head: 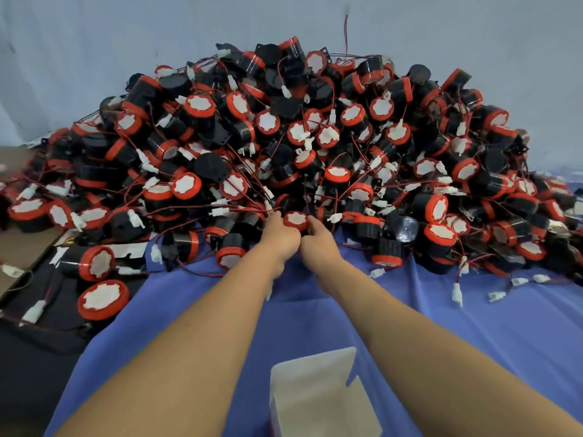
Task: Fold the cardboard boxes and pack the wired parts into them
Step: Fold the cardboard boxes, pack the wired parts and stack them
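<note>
A big heap of black wired parts [284,137] with red caps, thin red wires and white plugs fills the far half of the blue cloth [473,326]. Both my arms reach to the heap's near edge. My left hand [280,238] and my right hand [318,241] close from either side round one red-capped part [296,219], fingers curled at it. A folded white cardboard box [318,395] stands open near the bottom centre, between my forearms.
Loose parts lie at the left on a dark cloth [47,326], one with its cap up [103,299]. Flat brown cardboard [19,247] lies at the far left. Stray white plugs [457,293] trail on the blue cloth at right. A pale wall rises behind.
</note>
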`<action>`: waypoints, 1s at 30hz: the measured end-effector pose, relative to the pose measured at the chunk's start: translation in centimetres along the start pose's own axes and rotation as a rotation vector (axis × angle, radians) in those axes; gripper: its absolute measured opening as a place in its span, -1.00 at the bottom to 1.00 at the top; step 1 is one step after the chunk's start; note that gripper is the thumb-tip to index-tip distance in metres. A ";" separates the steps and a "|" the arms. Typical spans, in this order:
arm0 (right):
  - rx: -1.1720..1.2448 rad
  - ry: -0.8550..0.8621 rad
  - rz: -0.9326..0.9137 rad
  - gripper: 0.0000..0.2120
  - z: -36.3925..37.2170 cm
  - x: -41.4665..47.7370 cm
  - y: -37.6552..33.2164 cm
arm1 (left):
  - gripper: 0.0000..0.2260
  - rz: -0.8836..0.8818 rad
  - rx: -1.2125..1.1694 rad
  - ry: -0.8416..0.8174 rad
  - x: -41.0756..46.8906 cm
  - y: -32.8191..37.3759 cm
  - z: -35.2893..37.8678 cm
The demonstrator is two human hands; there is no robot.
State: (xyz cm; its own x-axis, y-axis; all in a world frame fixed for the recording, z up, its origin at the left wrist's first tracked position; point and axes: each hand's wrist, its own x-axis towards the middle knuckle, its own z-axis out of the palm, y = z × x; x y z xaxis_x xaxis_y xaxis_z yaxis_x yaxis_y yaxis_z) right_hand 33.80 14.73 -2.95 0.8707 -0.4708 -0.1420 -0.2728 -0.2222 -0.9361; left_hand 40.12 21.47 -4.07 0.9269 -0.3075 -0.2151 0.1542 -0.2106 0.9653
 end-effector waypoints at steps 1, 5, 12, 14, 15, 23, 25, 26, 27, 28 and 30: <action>-0.007 0.006 -0.002 -0.42 0.0 0.1 0.2 | -0.47 0.022 0.030 0.020 0.0 -0.4 -0.3; 0.061 0.006 -0.029 -0.34 -1.1 -0.8 0.6 | -0.36 0.153 0.168 0.055 -1.8 -0.9 -1.9; -0.022 -0.123 -0.284 -0.37 -5.1 -6.7 0.1 | -0.63 0.407 0.244 -0.053 -9.1 1.6 -5.1; -0.128 -0.100 -0.380 -0.46 -6.7 -8.9 -0.8 | -0.62 0.408 0.170 -0.091 -11.5 2.7 -5.7; -0.233 -0.046 -0.419 -0.56 -7.5 -9.9 -1.3 | -0.59 0.420 0.148 -0.070 -12.6 3.4 -5.8; 0.176 0.161 -0.163 -0.86 -13.0 -17.9 -4.4 | -0.51 0.579 0.181 0.161 -22.9 5.7 -6.8; 0.566 0.078 -0.079 -0.88 -13.6 -19.4 -5.1 | -0.55 0.604 0.221 0.167 -25.4 5.4 -6.5; 0.616 0.090 -0.079 -0.89 -13.7 -19.8 -5.2 | -0.57 0.603 0.235 0.159 -26.6 5.0 -6.2; 0.599 0.113 -0.087 -0.88 -13.8 -20.1 -5.3 | -0.59 0.599 0.250 0.153 -27.6 4.6 -5.8; 0.543 0.148 -0.091 -0.87 -13.6 -20.4 -5.3 | -0.61 0.599 0.270 0.155 -28.5 4.2 -5.5; 0.404 0.227 -0.044 -0.83 -13.3 -20.5 -4.9 | -0.62 0.603 0.322 0.178 -29.9 3.2 -4.8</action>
State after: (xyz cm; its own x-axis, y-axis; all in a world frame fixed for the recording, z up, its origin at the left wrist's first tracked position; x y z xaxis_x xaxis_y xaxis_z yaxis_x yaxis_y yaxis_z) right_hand 11.84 14.15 8.77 0.7538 -0.6536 -0.0673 -0.0170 0.0830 -0.9964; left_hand 14.52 34.48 6.15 0.8651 -0.3064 0.3972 -0.4870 -0.3235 0.8113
